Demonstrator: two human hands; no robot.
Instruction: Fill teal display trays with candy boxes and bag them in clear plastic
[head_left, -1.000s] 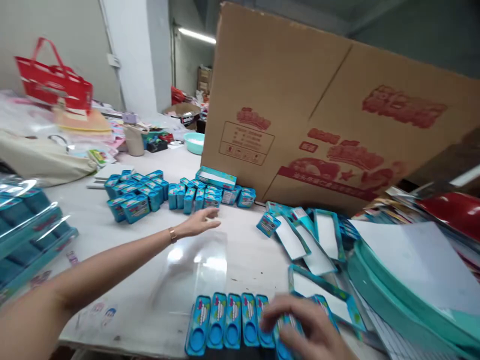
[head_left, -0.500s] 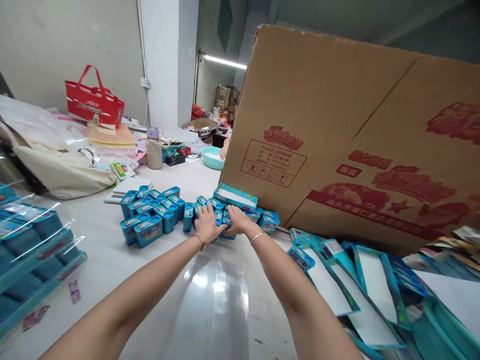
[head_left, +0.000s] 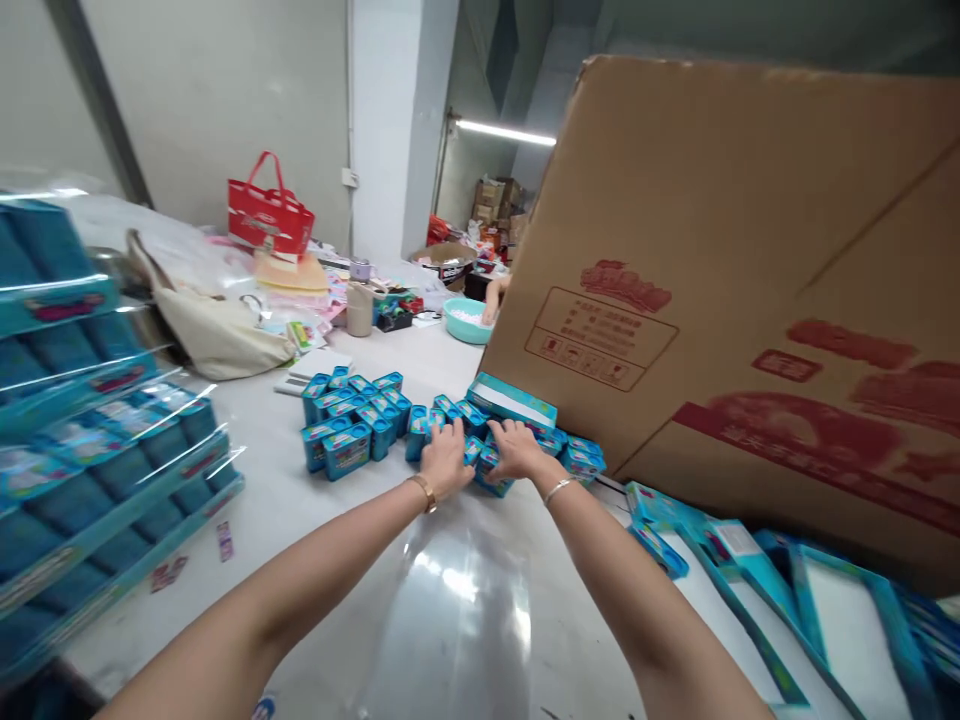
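Small blue boxes [head_left: 347,450] stand in a loose group on the white table, with more of them between and behind my hands. My left hand [head_left: 448,460] rests on the near boxes of the middle cluster, its fingers spread. Just right of it, my right hand [head_left: 517,452] touches boxes of the same cluster, fingers apart and thumb toward the left. Whether either hand grips a box is not visible. A blue tray with a white inside [head_left: 514,402] lies behind my right hand, against the big carton.
A large brown carton [head_left: 645,230] leans at the right. Blue trays [head_left: 851,620] are piled below it. Wrapped stacks of blue boxes [head_left: 112,470] stand at the left. Behind are a cloth bag [head_left: 217,325], a red bag [head_left: 270,215] and a person's hand at a green basin [head_left: 466,330].
The view has turned left, so more of the wrapped stacks shows. My hands have moved slightly apart over the boxes. The other person's hand at the basin shows more.
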